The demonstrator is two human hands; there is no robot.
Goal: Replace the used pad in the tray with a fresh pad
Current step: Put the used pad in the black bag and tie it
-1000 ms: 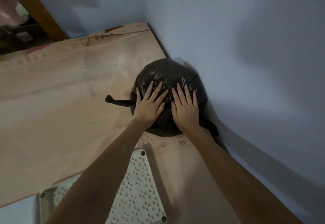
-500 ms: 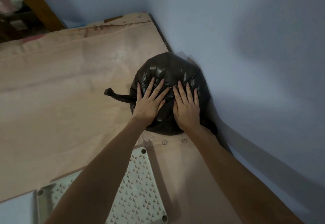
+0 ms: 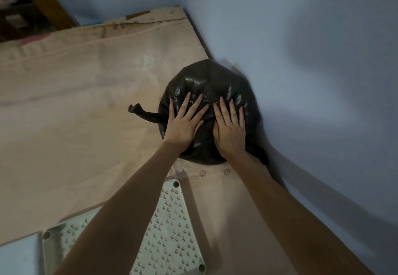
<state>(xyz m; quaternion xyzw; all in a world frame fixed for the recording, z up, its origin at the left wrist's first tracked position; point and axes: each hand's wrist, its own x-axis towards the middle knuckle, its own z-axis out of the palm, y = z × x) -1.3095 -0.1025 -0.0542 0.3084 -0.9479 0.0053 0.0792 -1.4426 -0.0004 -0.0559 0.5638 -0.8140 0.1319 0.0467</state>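
**Both hands pressed flat on a filled black bag beside the wall**

A black plastic bag [image 3: 210, 93] is seen bulging and rounded, set on a beige cloth-covered surface [image 3: 75, 113] close against the blue-grey wall [image 3: 312, 59]. What the bag holds cannot be told, since the plastic is opaque. One twisted end of the bag [image 3: 143, 113] is stretched out to the left and lies on the cloth; another dark tail [image 3: 259, 153] is seen at the lower right, next to the wall.

The left hand [image 3: 183, 123] is laid on the left part of the bag's top, its fingers [image 3: 195, 106] straight and spread apart. The right hand [image 3: 230, 128] is laid just beside it on the right part, its fingers [image 3: 233, 113] straight and held closer together. Nothing is gripped by either hand; the palms are pressed onto the plastic, and the bag's bulk lies under and beyond the fingertips.

The tray [image 3: 172, 242], a pale plastic grid with small cut-outs and round holes at its corners, lies near the bottom of the view, apart from the bag and partly hidden beneath the left forearm. It is turned at an angle, one corner pointed toward the bag. No pad can be made out on its visible part.
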